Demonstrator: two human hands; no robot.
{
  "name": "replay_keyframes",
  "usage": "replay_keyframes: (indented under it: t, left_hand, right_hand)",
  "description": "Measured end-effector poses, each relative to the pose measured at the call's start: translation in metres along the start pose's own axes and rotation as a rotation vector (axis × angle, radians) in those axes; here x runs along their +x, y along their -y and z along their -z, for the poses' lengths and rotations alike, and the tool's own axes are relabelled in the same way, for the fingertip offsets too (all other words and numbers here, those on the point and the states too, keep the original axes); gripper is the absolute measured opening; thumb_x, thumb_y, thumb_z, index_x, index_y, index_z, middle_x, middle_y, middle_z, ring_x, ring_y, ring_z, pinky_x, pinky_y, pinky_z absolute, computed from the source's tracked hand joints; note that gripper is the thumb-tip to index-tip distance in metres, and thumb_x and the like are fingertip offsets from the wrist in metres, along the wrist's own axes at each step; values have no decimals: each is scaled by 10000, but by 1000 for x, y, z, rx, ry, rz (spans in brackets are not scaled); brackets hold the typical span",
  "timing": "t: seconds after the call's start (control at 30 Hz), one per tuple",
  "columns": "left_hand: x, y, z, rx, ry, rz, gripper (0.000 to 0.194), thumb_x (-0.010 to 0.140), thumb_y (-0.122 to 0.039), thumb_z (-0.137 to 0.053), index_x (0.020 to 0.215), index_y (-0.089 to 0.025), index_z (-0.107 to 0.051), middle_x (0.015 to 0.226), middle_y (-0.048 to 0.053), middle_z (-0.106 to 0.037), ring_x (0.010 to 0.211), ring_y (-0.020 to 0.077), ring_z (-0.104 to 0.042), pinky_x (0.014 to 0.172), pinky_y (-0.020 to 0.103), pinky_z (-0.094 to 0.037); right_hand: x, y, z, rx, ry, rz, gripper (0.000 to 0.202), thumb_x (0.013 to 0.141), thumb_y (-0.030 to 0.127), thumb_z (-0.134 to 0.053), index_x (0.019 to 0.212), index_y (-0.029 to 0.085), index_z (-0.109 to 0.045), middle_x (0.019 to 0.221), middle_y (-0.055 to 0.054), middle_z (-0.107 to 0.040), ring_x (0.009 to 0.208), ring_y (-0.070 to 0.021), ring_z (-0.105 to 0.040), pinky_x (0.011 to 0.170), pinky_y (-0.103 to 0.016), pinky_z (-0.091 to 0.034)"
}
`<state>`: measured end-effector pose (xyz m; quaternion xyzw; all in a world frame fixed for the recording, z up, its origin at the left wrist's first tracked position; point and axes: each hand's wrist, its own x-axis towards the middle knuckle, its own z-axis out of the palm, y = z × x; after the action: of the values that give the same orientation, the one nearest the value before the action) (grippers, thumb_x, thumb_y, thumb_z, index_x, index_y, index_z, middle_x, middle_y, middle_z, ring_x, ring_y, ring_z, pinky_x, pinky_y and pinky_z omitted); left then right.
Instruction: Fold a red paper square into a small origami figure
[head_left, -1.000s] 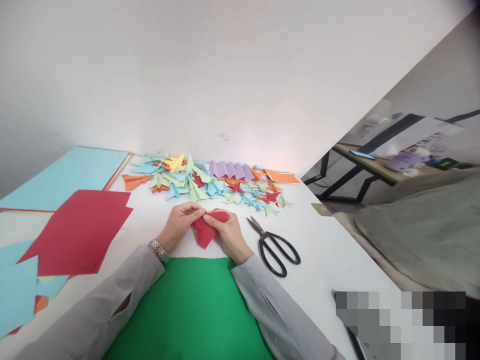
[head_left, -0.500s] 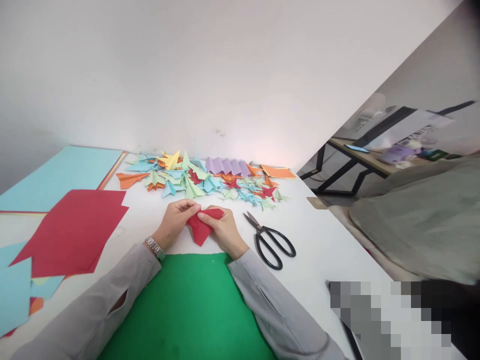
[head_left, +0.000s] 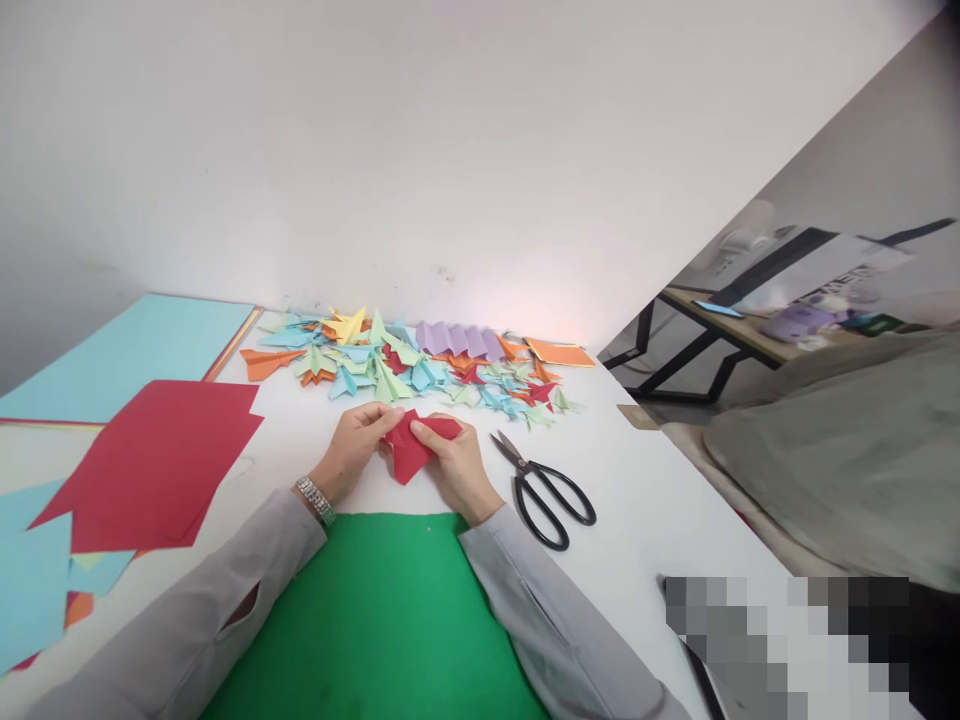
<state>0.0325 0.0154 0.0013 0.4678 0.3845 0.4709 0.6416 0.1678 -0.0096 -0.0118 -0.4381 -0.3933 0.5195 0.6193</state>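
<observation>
A small folded red paper is held between both hands, just beyond the far edge of a green sheet. My left hand pinches its left side between thumb and fingers. On the right side, my right hand grips it, thumb on top. Black-handled scissors lie to the right of my right hand, blades slightly apart. Behind the hands spreads a pile of small folded paper planes in several colours, with a pleated purple paper among them.
Red sheets and light blue sheets lie on the white table at left. An orange paper is near the wall. At right a person's sleeve and another table show.
The hands have moved slightly apart, and the red paper between them is turned and opened a little, with a point now standing up at its top. The whole view has shifted slightly.
</observation>
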Motion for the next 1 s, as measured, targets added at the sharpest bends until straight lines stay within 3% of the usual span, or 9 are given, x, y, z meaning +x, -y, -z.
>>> replay_keyframes:
  t: [0.3,0.53,0.77,1.0]
  left_hand:
    - [1,0,2,29,16,-14,370,578,-434,-794,568,-135,-577,472,-22,-560,445,67,-466,464,193,-367]
    - [0,0,0,-13,-17,3,350,591,-424,-786,578,-139,-582,506,-12,-586,481,82,-506,490,206,-398]
    - [1,0,0,22,-14,-7,340,595,-426,-776,646,-129,-617,547,4,-620,460,86,-514,465,215,-416]
    - [3,3,1,46,-57,-46,332,617,-427,-755,647,-141,-588,520,-31,-573,428,69,-483,439,201,-405]
  right_hand:
    - [-1,1,-1,11,13,-22,233,595,345,-801,659,165,-668,646,2,-656,609,-134,-547,621,-274,-426]
    - [-1,2,0,-6,25,4,234,596,326,-798,583,161,-633,561,33,-595,543,-104,-482,567,-254,-371]
    - [2,1,1,125,-83,-36,229,591,329,-808,636,167,-652,611,23,-644,587,-122,-541,621,-268,-426]
    - [-2,2,-3,-5,61,26,227,640,307,-789,817,185,-715,796,-17,-723,726,-168,-630,740,-316,-486]
